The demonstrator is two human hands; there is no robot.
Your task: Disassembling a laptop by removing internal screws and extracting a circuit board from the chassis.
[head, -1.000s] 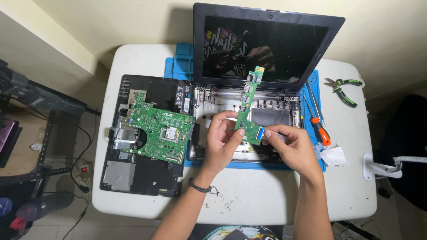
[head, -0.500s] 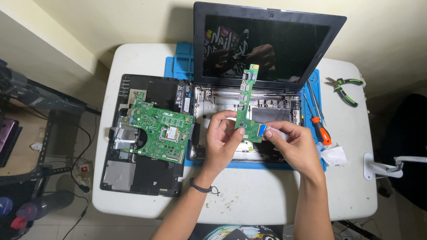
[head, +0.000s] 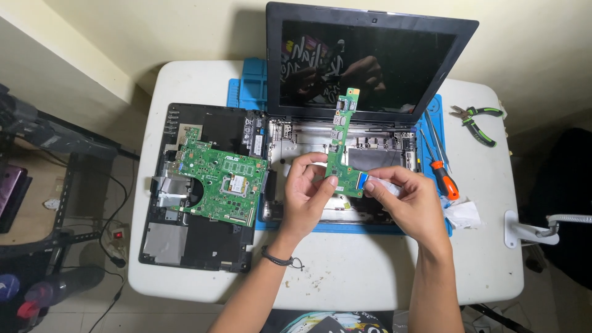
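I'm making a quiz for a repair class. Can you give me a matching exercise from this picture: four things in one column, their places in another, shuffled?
Things:
1. Narrow green daughter circuit board
2. Large green motherboard
3. Green-handled pliers
4. Orange-handled screwdriver

Places:
A. On the white table's far right, off the blue mat
B. Lying on the black laptop bottom cover
C. On the mat's right edge, beside the open laptop base
D. Held up between the left hand and right hand

Pairs: 1-D, 2-B, 3-A, 4-C
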